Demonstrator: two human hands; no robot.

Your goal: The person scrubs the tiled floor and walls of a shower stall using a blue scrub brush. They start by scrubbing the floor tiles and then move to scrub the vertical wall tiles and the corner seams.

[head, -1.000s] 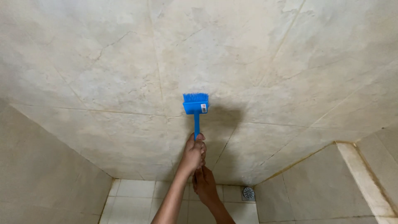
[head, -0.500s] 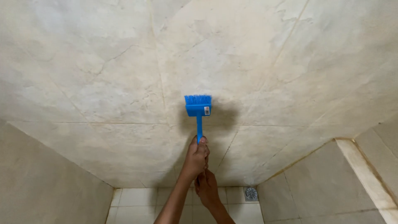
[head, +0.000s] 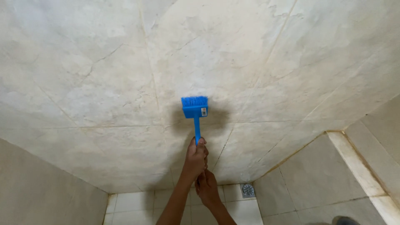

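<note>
Both hands are clamping the handle of a blue scrub brush (head: pixel 194 111): the left hand (head: pixel 196 158) is gripping higher up, thumb along the shaft, and the right hand (head: pixel 207 188) is wrapping the handle's end just below it. The brush head is pressing bristles-first against the marbled tile wall (head: pixel 104 75), beside a grout line. A round floor drain (head: pixel 248 190) is sitting near the wall's foot.

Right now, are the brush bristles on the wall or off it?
On: blue scrub brush bristles press against the tiled wall; both hands grip its handle.
</note>
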